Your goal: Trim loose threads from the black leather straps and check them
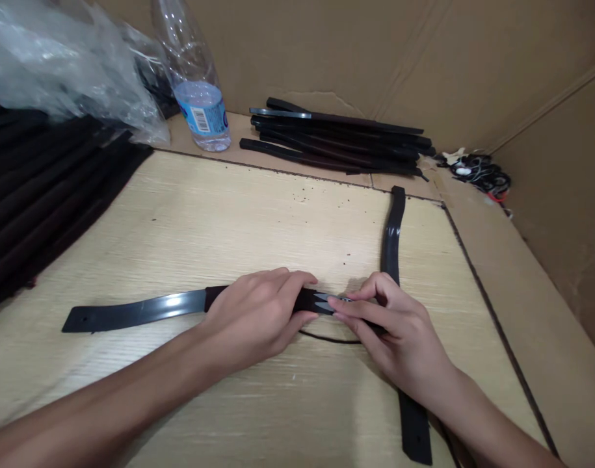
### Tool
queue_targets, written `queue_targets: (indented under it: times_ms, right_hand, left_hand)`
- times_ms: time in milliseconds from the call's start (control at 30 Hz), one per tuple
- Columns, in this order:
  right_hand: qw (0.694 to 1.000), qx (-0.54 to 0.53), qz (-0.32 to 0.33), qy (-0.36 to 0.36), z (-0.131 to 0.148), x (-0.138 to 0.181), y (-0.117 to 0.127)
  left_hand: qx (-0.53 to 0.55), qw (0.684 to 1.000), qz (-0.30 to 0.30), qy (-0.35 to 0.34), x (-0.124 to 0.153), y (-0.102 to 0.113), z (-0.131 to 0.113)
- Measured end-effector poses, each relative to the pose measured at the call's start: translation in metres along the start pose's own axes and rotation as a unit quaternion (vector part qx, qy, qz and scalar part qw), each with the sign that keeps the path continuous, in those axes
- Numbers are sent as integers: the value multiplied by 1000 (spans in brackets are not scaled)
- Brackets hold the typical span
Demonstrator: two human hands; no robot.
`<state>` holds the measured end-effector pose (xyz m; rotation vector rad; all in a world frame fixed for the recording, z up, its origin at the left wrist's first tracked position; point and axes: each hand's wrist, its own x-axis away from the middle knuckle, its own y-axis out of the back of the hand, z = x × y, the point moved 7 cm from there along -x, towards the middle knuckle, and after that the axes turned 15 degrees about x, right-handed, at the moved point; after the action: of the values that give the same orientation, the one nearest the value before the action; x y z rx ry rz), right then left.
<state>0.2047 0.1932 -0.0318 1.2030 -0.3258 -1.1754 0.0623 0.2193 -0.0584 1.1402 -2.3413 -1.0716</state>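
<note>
A long, slightly curved black strip [145, 307] lies across the board, with a hole near its left end and a dark sleeve around its middle. My left hand [263, 312] is closed around the sleeved part, thumb and fingers on its two edges. Grey pointed shapes [322, 303] show on the strip just beyond that grip. My right hand [399, 325] pinches the strip there between thumb and fingers, which partly hide its right end. Passing under my right hand, a second black strip [393, 244] lies crosswise. A thin black cord [331, 338] curves below the first strip.
Many dark strips [43, 188] are piled at the left beside clear plastic wrapping [67, 65]. A water bottle [204, 110] stands at the back near a bundle of black strips [336, 140]. Tangled cords [482, 172] lie in the back right corner. Cardboard walls [497, 65] enclose the back and right.
</note>
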Motion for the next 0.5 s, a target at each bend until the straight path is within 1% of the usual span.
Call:
queue_targets:
  times_ms: [100,200,500]
  right_hand:
    - [1000,-10,9,4,1,0,-3]
    - [1000,-19,16,1,1,-3,-5]
    - [998,-39,44,-9,-3,-7,-7]
  left_hand:
    - [-8,1000,-2,22,1,0,3]
    - [-16,1000,-7,24,1,0,2]
    - [-16,999,8,27,0,-1,3]
